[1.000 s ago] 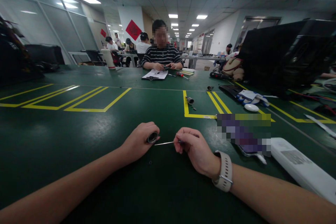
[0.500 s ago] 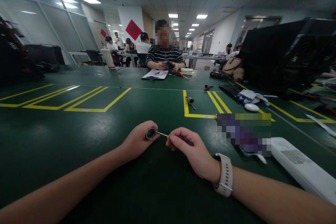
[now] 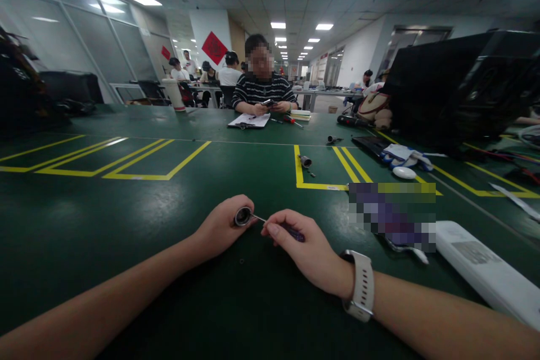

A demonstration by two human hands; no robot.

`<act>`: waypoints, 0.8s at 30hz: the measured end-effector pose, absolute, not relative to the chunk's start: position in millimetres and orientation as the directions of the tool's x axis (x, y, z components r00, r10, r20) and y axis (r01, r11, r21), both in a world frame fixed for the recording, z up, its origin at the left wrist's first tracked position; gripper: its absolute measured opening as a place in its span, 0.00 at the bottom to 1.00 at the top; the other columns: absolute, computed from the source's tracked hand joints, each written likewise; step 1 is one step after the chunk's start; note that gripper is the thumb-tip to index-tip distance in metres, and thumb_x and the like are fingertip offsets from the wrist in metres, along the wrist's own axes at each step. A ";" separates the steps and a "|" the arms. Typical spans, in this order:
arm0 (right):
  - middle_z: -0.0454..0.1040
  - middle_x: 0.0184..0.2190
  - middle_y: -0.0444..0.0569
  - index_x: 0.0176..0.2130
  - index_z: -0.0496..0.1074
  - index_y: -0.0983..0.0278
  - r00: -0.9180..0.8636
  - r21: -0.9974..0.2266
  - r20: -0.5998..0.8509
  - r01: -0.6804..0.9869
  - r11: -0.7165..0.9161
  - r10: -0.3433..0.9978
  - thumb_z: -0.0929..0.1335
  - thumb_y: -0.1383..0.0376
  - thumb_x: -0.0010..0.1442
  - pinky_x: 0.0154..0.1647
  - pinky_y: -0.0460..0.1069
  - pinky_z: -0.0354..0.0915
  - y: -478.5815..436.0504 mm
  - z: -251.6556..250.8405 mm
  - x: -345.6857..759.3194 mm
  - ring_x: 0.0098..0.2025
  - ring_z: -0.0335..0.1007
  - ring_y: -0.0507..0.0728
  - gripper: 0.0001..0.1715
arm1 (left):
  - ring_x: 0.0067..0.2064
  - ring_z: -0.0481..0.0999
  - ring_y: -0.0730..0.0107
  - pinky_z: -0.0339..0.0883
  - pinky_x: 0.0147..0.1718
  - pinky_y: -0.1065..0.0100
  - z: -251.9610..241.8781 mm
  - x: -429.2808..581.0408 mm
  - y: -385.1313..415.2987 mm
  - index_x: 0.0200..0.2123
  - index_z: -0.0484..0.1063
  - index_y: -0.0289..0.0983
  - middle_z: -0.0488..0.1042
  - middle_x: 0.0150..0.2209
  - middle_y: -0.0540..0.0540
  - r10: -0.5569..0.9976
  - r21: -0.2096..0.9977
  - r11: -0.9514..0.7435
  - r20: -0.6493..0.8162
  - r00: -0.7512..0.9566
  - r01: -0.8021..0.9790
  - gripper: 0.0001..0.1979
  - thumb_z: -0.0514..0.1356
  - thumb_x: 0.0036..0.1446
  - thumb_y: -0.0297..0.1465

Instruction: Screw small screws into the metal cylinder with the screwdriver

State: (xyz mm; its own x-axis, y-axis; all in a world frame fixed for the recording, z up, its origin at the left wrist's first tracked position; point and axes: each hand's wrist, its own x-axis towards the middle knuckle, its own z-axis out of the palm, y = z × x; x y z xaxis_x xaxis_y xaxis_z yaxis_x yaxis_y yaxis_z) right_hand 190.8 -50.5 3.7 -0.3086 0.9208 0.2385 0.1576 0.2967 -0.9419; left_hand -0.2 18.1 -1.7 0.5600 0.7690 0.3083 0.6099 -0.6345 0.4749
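Note:
My left hand (image 3: 223, 226) is wrapped round a small round metal part (image 3: 242, 216), hollow at the end that faces me. Between the fingers of my right hand (image 3: 297, 242) is a thin screwdriver (image 3: 295, 233) with a dark handle. Its slim shaft points left, and the tip meets the side of the metal part by my left thumb; I cannot tell what it touches there. A tiny ring-like piece (image 3: 242, 261) lies on the green table (image 3: 202, 304) below my hands.
Another cylindrical metal part (image 3: 305, 162) lies by yellow tape, with a small piece near it. To the right are a white oval object (image 3: 404, 172), gloves (image 3: 405, 156) and a long white box (image 3: 485, 270). Across the table a person (image 3: 264, 87) sits behind a clipboard (image 3: 248, 120).
My right hand has shifted slightly left, bringing the screwdriver handle closer to the metal part. My left hand has barely moved. The person opposite has lowered their head and moved their hands.

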 end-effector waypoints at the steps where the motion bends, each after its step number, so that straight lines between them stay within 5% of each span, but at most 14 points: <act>1: 0.72 0.34 0.45 0.37 0.70 0.64 -0.311 -0.943 0.236 0.155 0.294 0.921 0.63 0.62 0.61 0.35 0.48 0.63 -50.2 4.0 190.9 0.34 0.66 0.51 0.10 | 0.29 0.66 0.69 0.59 0.28 0.68 -2.5 -0.8 19.0 0.28 0.63 0.36 0.66 0.27 0.50 0.765 0.470 -0.640 0.308 0.566 0.608 0.04 0.54 0.52 0.31; 24: 0.70 0.28 0.44 0.31 0.71 0.66 -0.336 -0.927 0.234 0.207 0.314 0.912 0.63 0.65 0.60 0.34 0.47 0.61 -53.3 8.7 190.8 0.32 0.65 0.51 0.09 | 0.30 0.66 0.69 0.58 0.29 0.68 -2.0 -1.2 18.9 0.27 0.62 0.37 0.66 0.27 0.50 0.728 0.397 -0.684 0.311 0.611 0.612 0.06 0.54 0.53 0.31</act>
